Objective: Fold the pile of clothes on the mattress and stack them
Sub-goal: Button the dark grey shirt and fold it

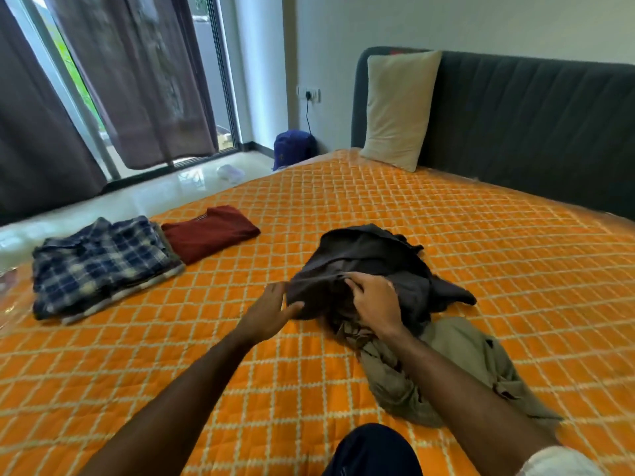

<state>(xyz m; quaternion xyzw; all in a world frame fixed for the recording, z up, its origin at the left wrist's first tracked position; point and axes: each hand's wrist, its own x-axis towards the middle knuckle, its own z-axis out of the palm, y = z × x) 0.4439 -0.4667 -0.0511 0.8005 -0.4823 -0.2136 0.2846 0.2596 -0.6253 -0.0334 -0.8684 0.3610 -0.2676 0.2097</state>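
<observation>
Head cam: right hand (372, 300) pinches the dark garment (371, 255) dead ahead atop the pile, left hand (271, 312) open touching its near-left edge.

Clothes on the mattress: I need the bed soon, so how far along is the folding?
Partly done. A folded plaid shirt tops a small stack, with a folded red top beside it. The right hand grips a dark garment and the left hand touches its edge. The olive garment remains crumpled.
</observation>
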